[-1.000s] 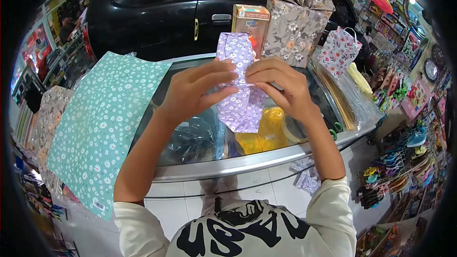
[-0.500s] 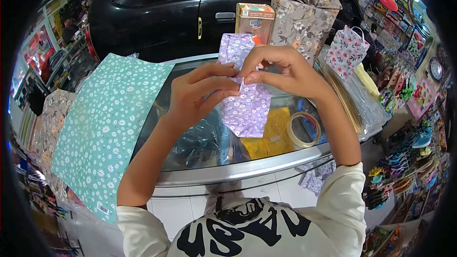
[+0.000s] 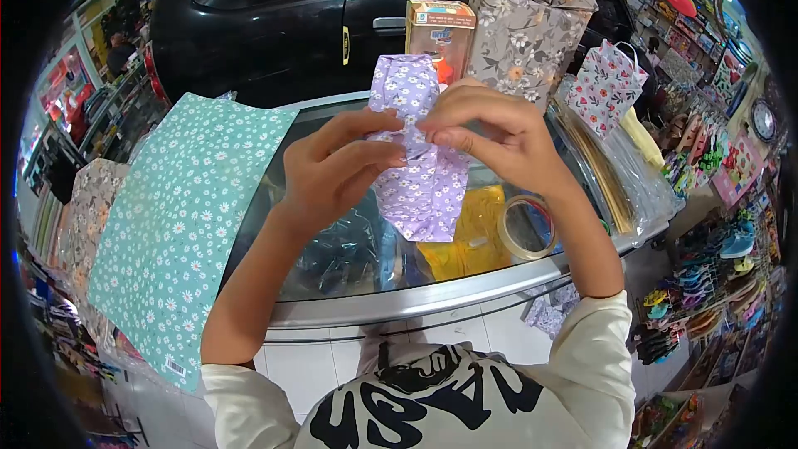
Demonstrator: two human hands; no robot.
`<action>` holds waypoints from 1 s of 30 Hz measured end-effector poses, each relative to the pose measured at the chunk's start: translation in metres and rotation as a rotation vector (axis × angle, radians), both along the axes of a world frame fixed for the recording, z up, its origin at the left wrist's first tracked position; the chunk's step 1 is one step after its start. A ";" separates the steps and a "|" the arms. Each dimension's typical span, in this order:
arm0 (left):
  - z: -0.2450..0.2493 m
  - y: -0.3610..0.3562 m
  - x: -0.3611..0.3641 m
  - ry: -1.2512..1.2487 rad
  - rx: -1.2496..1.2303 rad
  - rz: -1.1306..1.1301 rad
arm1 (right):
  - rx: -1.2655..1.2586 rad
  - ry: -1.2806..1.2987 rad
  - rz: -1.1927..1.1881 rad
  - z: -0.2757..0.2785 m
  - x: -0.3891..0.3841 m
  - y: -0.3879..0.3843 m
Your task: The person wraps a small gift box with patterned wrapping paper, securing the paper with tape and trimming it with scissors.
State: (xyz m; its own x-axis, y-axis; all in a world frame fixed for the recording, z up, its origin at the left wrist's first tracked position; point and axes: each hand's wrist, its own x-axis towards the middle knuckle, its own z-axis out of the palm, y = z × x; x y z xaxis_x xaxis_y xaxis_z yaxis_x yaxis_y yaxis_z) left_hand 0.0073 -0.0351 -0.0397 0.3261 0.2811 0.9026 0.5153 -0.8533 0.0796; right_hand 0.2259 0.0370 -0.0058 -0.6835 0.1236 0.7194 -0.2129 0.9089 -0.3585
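Observation:
A purple floral paper piece (image 3: 420, 199), folded and narrowed at its middle, stands upright over the glass counter. My left hand (image 3: 337, 158) pinches its left edge near the middle, thumb and fingers close together. My right hand (image 3: 490, 129) has thumb and index finger pressed on the right side of the same middle part. Behind it is a small box with a printed top (image 3: 440, 33). A roll of tape (image 3: 528, 249) and a yellow packet (image 3: 470, 241) are to the right of the paper's lower end.
Teal daisy paper (image 3: 183, 224) covers the counter's left side. A tall grey floral bag (image 3: 528, 41) and a small red-flowered bag (image 3: 603, 87) stand behind at right. Plastic-wrapped sheets (image 3: 628, 175) lie at the right end. A black car (image 3: 274, 41) is behind.
The purple paper has shifted slightly left, and my left hand has moved left with it. My right hand's fingers now lie flatter across the paper's middle.

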 end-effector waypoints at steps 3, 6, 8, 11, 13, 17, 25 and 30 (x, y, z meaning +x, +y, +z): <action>0.000 0.000 0.000 0.015 0.001 0.008 | -0.360 -0.040 0.011 -0.001 -0.003 -0.007; 0.001 -0.001 -0.001 0.014 -0.011 0.017 | -0.164 -0.057 0.069 0.002 -0.005 -0.003; 0.001 -0.001 -0.001 0.014 -0.013 0.016 | -0.153 -0.107 0.071 0.005 -0.002 -0.004; 0.002 0.000 0.002 0.025 0.000 0.001 | -0.200 -0.127 0.063 0.009 -0.002 -0.007; 0.003 -0.002 0.004 0.035 0.018 -0.002 | -0.225 -0.154 0.074 0.011 -0.003 -0.007; 0.006 -0.004 0.005 0.017 0.016 -0.003 | -0.270 -0.237 0.206 0.023 -0.008 0.001; 0.001 0.000 0.001 -0.054 -0.045 -0.030 | -0.219 -0.309 0.167 0.031 -0.008 0.003; 0.000 0.000 0.000 -0.063 -0.070 -0.025 | -0.393 -0.247 0.246 0.022 -0.012 -0.001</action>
State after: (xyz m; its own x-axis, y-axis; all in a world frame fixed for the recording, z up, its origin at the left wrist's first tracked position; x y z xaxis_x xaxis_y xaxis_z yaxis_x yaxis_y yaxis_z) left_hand 0.0073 -0.0356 -0.0398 0.2770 0.3372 0.8998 0.4864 -0.8568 0.1713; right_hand 0.2142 0.0362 0.0165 -0.8696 0.1665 0.4649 -0.2689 0.6299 -0.7286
